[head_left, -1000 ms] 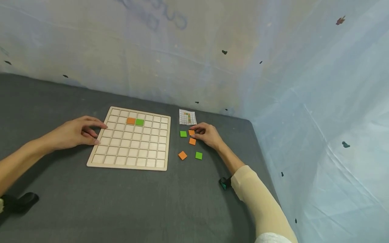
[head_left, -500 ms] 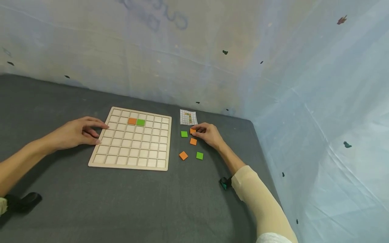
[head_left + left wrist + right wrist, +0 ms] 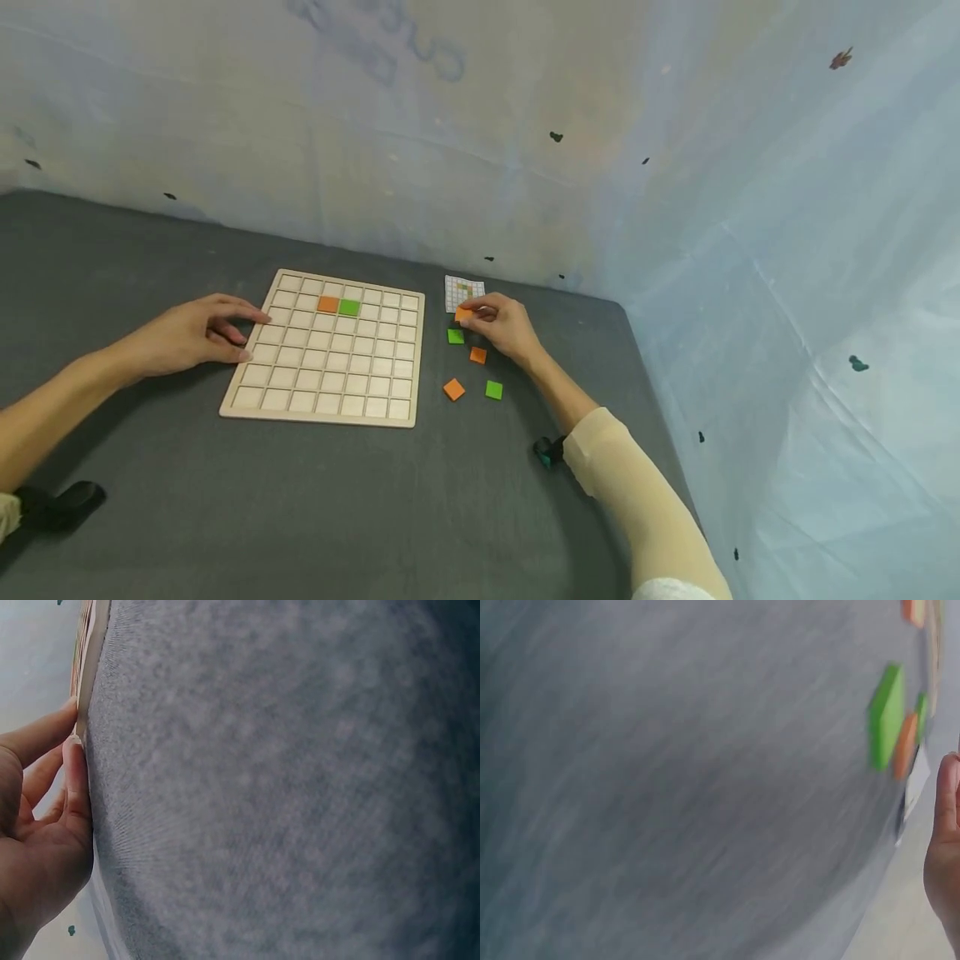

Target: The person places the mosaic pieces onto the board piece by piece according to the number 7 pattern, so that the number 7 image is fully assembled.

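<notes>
My right hand (image 3: 506, 325) pinches a square orange tile (image 3: 462, 315) between thumb and fingers, raised in front of the grid card (image 3: 456, 287). Its fingertips are mostly cut off in the right wrist view. On the left, my left hand (image 3: 183, 337) rests its thumb and fingertips against the side edge of a wooden grid board (image 3: 318, 420); the left wrist view shows that touch at the board's rim. An orange tile (image 3: 327, 304) and a green tile (image 3: 348, 307) lie side by side in cells of the board's upper part.
Between board and right forearm lie loose tiles: a green one (image 3: 455, 337), an orange one (image 3: 477, 356), a turned orange one (image 3: 453, 390) and another green one (image 3: 493, 390). A pale curtain (image 3: 375, 183) bounds the dark table (image 3: 322, 508) behind and at right.
My right hand has picked the orange tile up off the table and shifted slightly left and away, towards the card. The left hand has stayed at the board's edge.
</notes>
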The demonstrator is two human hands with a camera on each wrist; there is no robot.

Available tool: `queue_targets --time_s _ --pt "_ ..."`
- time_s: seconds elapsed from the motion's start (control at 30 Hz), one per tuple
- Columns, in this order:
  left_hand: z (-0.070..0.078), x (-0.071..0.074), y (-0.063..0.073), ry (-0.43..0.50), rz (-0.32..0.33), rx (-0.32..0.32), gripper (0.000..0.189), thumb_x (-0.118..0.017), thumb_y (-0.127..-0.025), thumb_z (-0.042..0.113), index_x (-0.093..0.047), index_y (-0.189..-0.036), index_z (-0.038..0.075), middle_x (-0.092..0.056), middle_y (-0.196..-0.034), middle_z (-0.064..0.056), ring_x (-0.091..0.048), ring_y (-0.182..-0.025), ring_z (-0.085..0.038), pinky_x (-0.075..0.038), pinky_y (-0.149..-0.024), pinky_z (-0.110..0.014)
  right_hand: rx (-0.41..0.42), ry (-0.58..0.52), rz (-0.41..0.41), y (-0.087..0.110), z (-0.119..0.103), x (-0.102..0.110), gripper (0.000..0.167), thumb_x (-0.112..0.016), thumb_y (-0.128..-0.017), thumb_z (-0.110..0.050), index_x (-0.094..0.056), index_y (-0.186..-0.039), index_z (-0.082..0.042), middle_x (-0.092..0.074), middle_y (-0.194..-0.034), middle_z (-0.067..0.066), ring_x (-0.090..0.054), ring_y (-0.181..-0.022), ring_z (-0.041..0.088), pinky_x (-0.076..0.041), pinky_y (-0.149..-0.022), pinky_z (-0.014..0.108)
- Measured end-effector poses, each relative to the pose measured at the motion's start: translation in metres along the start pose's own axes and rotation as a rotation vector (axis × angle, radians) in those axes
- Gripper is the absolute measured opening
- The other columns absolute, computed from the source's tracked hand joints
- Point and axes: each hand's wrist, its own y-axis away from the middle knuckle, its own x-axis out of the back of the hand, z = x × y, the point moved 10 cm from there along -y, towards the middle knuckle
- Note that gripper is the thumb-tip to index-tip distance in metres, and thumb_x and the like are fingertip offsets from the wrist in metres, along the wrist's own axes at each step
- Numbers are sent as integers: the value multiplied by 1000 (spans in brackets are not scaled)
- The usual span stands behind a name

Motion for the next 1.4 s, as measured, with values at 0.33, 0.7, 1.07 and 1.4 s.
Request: queue_targets --time_s 0.33,0.7,1.07,1.4 --pt "0 4 -1 -5 1 19 61 -80 -87 28 -56 -140 10 -38 -140 -21 -56 -93 -2 -51 -72 -28 61 -130 -11 -14 -39 -18 25 -77 -89 -17 -74 -113 -10 -70 -106 5 -68 -93 16 -55 -78 29" --pt "0 2 -1 -13 -5 38 62 -79 -86 32 -56 -141 12 -45 -134 -17 -59 -94 -6 -51 -73 -28 116 -122 -53 -32 -62 -49 24 -76 -90 -17 -75 -113 -10 -69 -102 3 -67 -89 12 -53 -77 25" --pt "4 2 -4 -43 7 49 57 -78 -89 27 -57 -140 12 -58 -121 -12 -61 -95 -9 -50 -73 -28 113 -131 -66 -45 -73 -70 23 -76 -91 -18 -75 -113 -11 -68 -99 1 -64 -86 10 -53 -74 26" --pt "8 7 -5 -92 36 63 48 -76 -90 18 -62 -135 9 -73 -100 -2 -65 -89 -13 -48 -68 -28 83 -30 -97 -52 -80 -89 25 -76 -90 -28 -76 -112 -15 -70 -92 -5 -63 -80 4 -51 -68 24"
